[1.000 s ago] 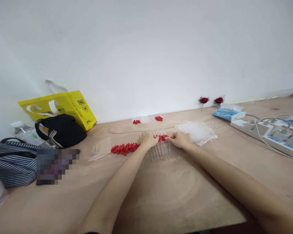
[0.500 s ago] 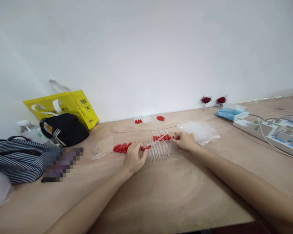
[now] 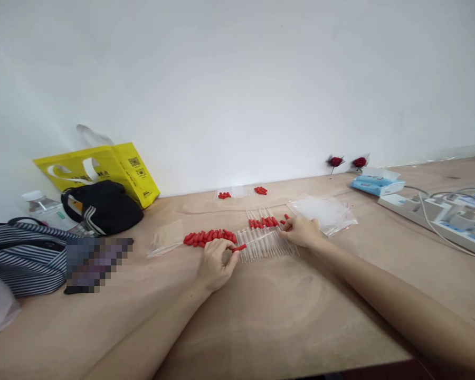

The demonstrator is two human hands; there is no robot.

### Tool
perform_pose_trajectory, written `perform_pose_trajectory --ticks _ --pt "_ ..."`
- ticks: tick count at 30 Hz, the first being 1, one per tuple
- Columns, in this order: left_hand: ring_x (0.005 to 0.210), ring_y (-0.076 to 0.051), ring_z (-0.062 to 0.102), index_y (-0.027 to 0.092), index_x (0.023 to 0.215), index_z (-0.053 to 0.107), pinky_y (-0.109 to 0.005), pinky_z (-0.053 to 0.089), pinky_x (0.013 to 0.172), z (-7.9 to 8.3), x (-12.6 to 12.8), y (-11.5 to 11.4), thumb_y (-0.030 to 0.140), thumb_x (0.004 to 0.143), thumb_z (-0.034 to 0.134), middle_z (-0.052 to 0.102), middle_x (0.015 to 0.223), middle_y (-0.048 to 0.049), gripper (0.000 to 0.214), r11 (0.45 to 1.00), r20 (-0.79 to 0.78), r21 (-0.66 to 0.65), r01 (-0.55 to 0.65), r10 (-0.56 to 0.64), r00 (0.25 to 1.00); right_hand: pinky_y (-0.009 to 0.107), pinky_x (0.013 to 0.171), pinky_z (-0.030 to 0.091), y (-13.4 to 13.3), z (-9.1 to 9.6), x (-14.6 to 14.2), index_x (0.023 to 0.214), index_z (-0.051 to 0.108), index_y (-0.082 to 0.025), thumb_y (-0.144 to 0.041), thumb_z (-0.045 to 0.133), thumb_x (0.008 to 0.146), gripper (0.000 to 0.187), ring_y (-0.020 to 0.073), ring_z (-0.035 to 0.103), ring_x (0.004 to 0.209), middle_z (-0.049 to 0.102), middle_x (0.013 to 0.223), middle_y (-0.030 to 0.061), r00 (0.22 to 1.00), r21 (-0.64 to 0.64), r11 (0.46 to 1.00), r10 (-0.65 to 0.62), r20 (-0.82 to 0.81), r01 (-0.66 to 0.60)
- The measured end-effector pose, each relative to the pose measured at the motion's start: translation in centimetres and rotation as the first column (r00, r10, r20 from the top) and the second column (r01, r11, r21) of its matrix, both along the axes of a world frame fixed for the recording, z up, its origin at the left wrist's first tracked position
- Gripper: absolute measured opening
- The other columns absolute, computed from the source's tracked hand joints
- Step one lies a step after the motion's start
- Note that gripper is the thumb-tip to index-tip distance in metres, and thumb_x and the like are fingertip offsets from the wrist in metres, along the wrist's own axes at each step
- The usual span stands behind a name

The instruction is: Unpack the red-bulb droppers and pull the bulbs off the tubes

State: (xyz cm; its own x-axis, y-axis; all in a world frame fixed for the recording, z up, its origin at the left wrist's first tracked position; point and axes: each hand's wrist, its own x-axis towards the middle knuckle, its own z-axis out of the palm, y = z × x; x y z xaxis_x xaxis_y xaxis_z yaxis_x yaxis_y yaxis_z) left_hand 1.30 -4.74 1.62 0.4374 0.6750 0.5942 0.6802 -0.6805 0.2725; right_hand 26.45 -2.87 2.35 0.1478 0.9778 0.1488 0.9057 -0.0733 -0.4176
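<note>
My left hand [image 3: 217, 264] is closed, its thumb and fingertips pinching a small red cylindrical piece [image 3: 239, 247]. A thin pale stick [image 3: 259, 236] seems to run from that piece toward my right hand [image 3: 300, 230]. The right fingertips are pinched together at the far end of the row; what they grip is too small to make out. Beneath and between the hands lies a row of thin clear sticks [image 3: 257, 252]. Behind it, several sticks with red ends [image 3: 263, 222] lie side by side. Beside my left hand is a pile of red pieces [image 3: 206, 237].
A small clear bag [image 3: 166, 238] lies left of the pile, and clear plastic bags [image 3: 322, 214] lie behind my right hand. Farther left are a yellow bag [image 3: 142, 182], a black cap [image 3: 111, 208] and a striped bag [image 3: 31, 258]. A power strip [image 3: 431, 216] with cables and a blue tissue pack [image 3: 374, 184] stand right.
The stick at my left hand has tipped from pointing up and away to lying lower, toward my right hand. My left hand has shifted slightly down and left, uncovering more red pieces.
</note>
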Motion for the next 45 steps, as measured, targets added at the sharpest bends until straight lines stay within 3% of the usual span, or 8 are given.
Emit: perform_pose_trajectory --ticks 3,6,11,15,24,28,37,45 --pt "0.074 -0.017 0.052 0.018 0.074 0.051 -0.032 0.035 0.071 0.0 0.0 0.1 0.024 0.078 0.047 0.058 0.074 -0.0017 0.008 1.000 -0.003 -0.001 -0.002 0.002 1.000 0.029 0.064 0.029 -0.5 0.2 -0.1 0.064 0.063 -0.021 -0.038 0.054 0.070 0.019 0.0170 0.055 0.066 0.063 0.065 -0.0001 0.997 0.086 0.996 -0.004 -0.080 0.010" --pt "0.075 -0.017 0.053 0.018 0.074 0.051 -0.032 0.035 0.071 0.0 0.0 0.1 0.024 0.077 0.049 0.059 0.074 -0.0017 0.007 1.000 -0.009 0.016 0.000 0.000 1.000 0.026 0.057 0.031 -1.5 0.1 -0.2 0.066 0.061 -0.019 -0.045 0.047 0.077 0.032 0.0139 0.052 0.058 0.060 0.060 0.0001 0.973 0.215 0.970 0.152 -0.172 -0.114" --pt "0.074 -0.017 0.052 0.018 0.075 0.053 -0.032 0.035 0.072 -0.3 0.0 -0.1 0.024 0.078 0.049 0.060 0.072 -0.0016 0.008 0.997 -0.053 0.043 0.064 -0.062 0.997 0.033 0.075 0.030 -3.8 -1.3 -0.5 0.089 0.064 -0.022 -0.044 0.051 0.078 0.027 0.0179 0.052 0.081 0.062 0.087 0.0042 0.890 0.468 0.769 0.447 0.093 -0.435" --pt "0.073 -0.016 0.053 0.018 0.075 0.053 -0.033 0.035 0.073 -0.4 0.4 -0.4 0.025 0.078 0.049 0.061 0.073 -0.0018 0.009 0.988 -0.083 0.064 0.140 -0.134 0.987 0.036 0.078 0.024 -4.6 -2.6 -1.2 0.091 0.064 -0.025 -0.037 0.051 0.081 0.021 0.0165 0.049 0.079 0.063 0.083 0.0035 0.829 0.489 0.674 0.502 0.246 -0.553" --pt "0.081 -0.016 0.055 0.022 0.089 0.059 -0.035 0.034 0.081 -0.4 1.1 -0.7 0.030 0.078 0.056 0.067 0.088 -0.0003 0.015 0.953 -0.150 0.107 0.284 -0.267 0.952 0.034 0.076 0.022 -5.1 -2.8 -2.3 0.082 0.064 -0.022 -0.030 0.047 0.084 0.018 0.0130 0.044 0.071 0.059 0.067 0.0002 0.782 0.516 0.597 0.548 0.297 -0.614" --pt "0.078 -0.014 0.056 0.023 0.076 0.062 -0.037 0.031 0.086 -0.8 1.1 -0.6 0.028 0.080 0.054 0.069 0.083 0.0032 0.010 0.939 -0.139 0.177 0.295 -0.273 0.952 0.036 0.078 0.022 -5.3 -2.8 -2.2 0.081 0.064 -0.023 -0.029 0.047 0.084 0.018 0.0128 0.044 0.070 0.058 0.065 -0.0003 0.760 0.510 0.573 0.561 0.327 -0.642" --pt "0.075 -0.015 0.057 0.026 0.073 0.064 -0.044 0.026 0.092 0.0 0.5 -1.6 0.027 0.080 0.054 0.069 0.078 0.0043 0.012 0.948 -0.254 0.168 0.270 -0.223 0.941 0.037 0.082 0.022 -6.0 -2.2 -1.7 0.077 0.065 -0.024 -0.030 0.044 0.084 0.023 0.0133 0.046 0.069 0.057 0.059 -0.0012 0.743 0.461 0.585 0.568 0.354 -0.667" --pt "0.071 -0.015 0.053 0.022 0.081 0.065 -0.030 0.042 0.067 -0.1 -2.5 -0.3 0.026 0.080 0.051 0.063 0.076 -0.0034 0.015 0.981 -0.060 0.178 0.079 -0.070 0.996 0.034 0.078 0.024 -5.2 -2.6 2.7 0.079 0.067 -0.025 -0.032 0.045 0.083 0.023 0.0140 0.052 0.069 0.065 0.070 0.0011 0.949 0.557 0.769 0.267 0.165 -0.313"
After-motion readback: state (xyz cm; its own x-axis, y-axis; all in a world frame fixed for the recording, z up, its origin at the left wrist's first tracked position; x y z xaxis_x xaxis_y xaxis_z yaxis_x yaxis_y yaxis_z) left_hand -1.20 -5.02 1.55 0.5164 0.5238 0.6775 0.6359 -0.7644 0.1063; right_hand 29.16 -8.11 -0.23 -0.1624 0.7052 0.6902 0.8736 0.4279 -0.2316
